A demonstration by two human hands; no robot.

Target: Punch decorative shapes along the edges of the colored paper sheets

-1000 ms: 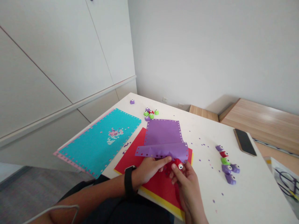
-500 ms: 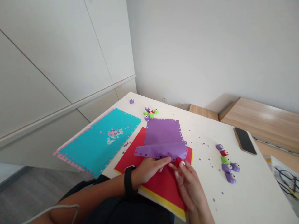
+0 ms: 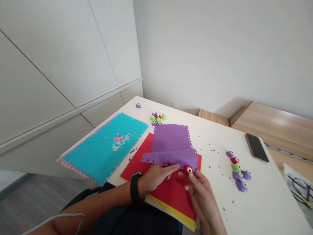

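A purple sheet of paper [image 3: 171, 137] has shaped holes along its edges, and its near end is curled back over itself. My left hand [image 3: 161, 174] pinches the curled edge between thumb and fingers. At the right end of that edge my right hand [image 3: 201, 189] grips a small red craft punch [image 3: 188, 169] with a white top bearing a black mark. The punch sits at the paper's near edge. Under the purple paper lie a red sheet [image 3: 171, 199] and a yellow sheet [image 3: 166, 209].
A blue punched sheet [image 3: 97, 150] on a pink one lies left, with paper bits [image 3: 119, 139] on it. Several punches stand at the back [image 3: 158, 120] and right [image 3: 237, 176]. A phone [image 3: 256, 147] lies near the right edge. Purple confetti [image 3: 213, 150] is scattered about.
The red punch has turned so its top faces me more, and it has shifted slightly left. My right fingers have moved a little; my left hand keeps its place on the paper.
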